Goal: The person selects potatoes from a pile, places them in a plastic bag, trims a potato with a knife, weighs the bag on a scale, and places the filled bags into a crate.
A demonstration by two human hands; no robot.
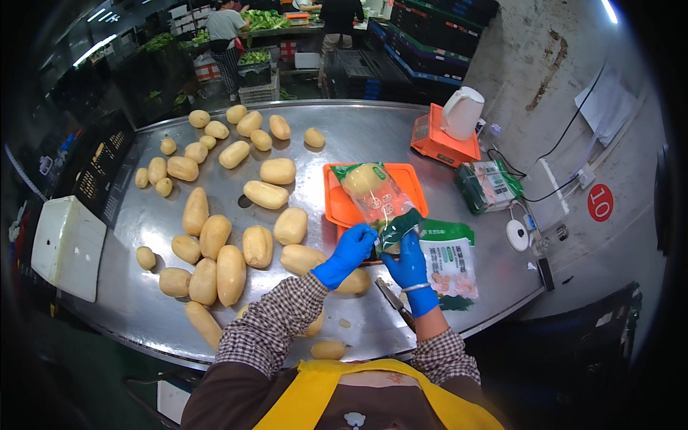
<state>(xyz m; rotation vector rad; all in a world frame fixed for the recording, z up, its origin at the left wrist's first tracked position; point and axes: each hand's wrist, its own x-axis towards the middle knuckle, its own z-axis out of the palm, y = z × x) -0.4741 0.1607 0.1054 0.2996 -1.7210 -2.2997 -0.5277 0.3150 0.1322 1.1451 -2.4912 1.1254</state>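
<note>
Shiny and round, the metal bench (358,136) filled most of the view, with dark crates (430,36) stacked behind it and people standing at a green vegetable stand (265,20) far at the back. Many pale peeled roots (215,236) lay spread over the left half of the bench. An orange tray (337,204) sat near the middle. On the tray lay a clear bag (380,201) with green ends, and one pale root was inside it.

The left hand (351,251) wore a blue glove, and its grip was closed on the near end of the clear bag, pinching the edge. The right hand (410,266) wore a blue glove too and was closed on the same end of the bag, just beside the left hand. The two hands were almost touching each other.

A flat pile of empty printed bags (450,265) lay right beside the right hand. A dark knife (394,299) rested on the bench under the right wrist. An orange scale (444,147) stood at the far side, with a white jug (462,113) on top of it. A green packet (489,185) lay near the scale. A white box (68,247) sat off the left edge of the bench.

The person wore a checked shirt and a yellow apron (322,394).
</note>
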